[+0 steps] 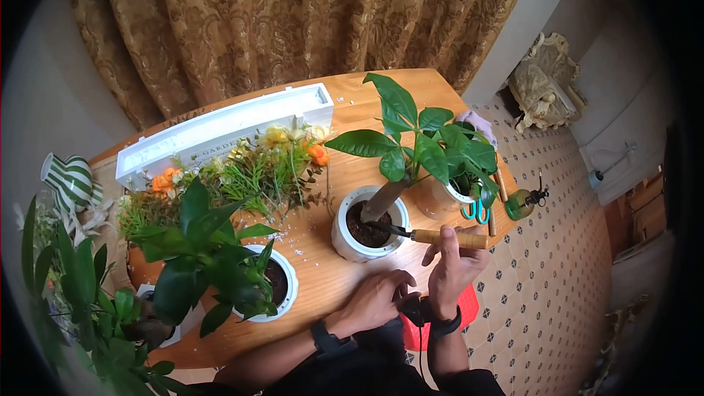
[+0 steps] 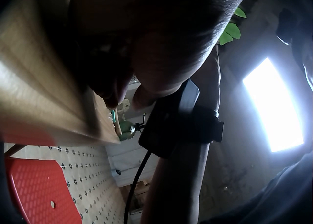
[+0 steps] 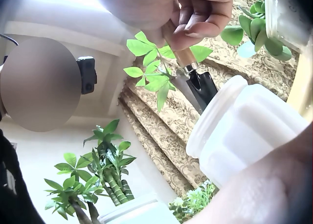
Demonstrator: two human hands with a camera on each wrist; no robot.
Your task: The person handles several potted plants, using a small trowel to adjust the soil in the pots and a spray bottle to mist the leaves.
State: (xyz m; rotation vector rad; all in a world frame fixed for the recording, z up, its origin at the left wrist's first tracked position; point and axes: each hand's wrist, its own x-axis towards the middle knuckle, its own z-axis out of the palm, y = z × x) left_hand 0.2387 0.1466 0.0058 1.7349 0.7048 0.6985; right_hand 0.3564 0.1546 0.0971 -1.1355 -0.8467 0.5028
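Note:
My right hand grips the wooden handle of a small trowel, seen also in the right wrist view with its black blade at the rim of a white pot. In the head view the blade reaches over the soil beside the thick trunk of a leafy plant in the white pot. My left hand rests near the table's front edge below that pot, fingers loosely bent, with nothing visible in them. The left wrist view shows the hand dark and close.
Another potted plant stands left of centre, and one more pot at the right beside teal-handled scissors. Artificial flowers lie before a long white planter. A striped vase is far left; a red stool stands below the table.

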